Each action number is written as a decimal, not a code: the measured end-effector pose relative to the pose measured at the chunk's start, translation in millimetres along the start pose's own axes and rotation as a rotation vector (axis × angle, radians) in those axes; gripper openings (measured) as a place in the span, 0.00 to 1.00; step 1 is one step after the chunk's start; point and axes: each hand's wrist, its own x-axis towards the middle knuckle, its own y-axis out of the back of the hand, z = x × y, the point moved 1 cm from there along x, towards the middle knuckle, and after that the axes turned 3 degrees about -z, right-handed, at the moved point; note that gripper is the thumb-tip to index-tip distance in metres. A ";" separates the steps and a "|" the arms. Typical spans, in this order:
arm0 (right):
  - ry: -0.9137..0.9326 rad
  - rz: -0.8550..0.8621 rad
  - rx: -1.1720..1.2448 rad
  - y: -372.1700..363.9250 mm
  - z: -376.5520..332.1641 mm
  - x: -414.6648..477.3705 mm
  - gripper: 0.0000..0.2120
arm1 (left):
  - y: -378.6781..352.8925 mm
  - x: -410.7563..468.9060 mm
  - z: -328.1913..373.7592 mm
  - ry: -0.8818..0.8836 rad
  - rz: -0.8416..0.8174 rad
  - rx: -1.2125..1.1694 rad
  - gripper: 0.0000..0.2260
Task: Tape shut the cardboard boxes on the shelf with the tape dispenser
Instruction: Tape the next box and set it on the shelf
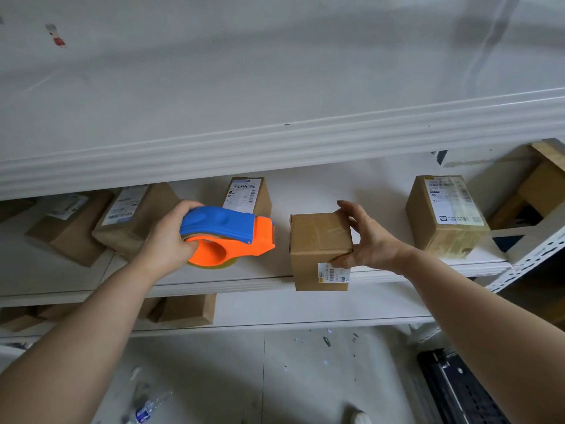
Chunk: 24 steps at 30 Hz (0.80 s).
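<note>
Label (333, 274) print on the held box (319, 237) illegibly small (floor bottle (146, 408) blurred)

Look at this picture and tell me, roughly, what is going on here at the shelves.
A person is working at a white shelf. The left hand grips a blue and orange tape dispenser, held over the shelf. The right hand holds a small cardboard box at the shelf's front edge, beside the dispenser but apart from it. Other labelled boxes lie further back on the same shelf.
</note>
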 end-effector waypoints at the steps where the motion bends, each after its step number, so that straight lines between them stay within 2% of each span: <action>1: 0.003 0.001 0.006 0.3 -0.3 -0.3 0.57 | -4.2 -0.1 -2.5 0.004 -0.010 -0.008 0.30; 8: -0.026 -0.017 -0.068 -0.3 -7.2 -5.9 0.59 | -37.6 3.6 -2.4 0.009 -0.043 -0.021 0.27; 10: -0.023 -0.035 -0.295 1.6 -18.7 -7.2 0.63 | -38.8 3.9 -1.9 0.021 -0.022 -0.035 0.27; 13: 0.072 -0.023 -0.912 -12.4 -44.6 -7.8 0.66 | -37.4 4.6 -1.1 0.019 -0.013 -0.035 0.27; 16: 0.189 -0.078 -1.191 -44.7 -52.6 -7.9 0.64 | -39.0 5.2 1.0 0.019 -0.018 -0.033 0.26; 19: 0.119 -0.144 -1.266 -50.8 -52.6 -5.7 0.62 | -39.9 4.7 -1.4 0.020 -0.018 -0.023 0.27; 24: 0.017 -0.093 -1.230 -56.3 -67.0 17.7 0.54 | -40.8 3.1 -0.8 0.013 -0.017 -0.004 0.26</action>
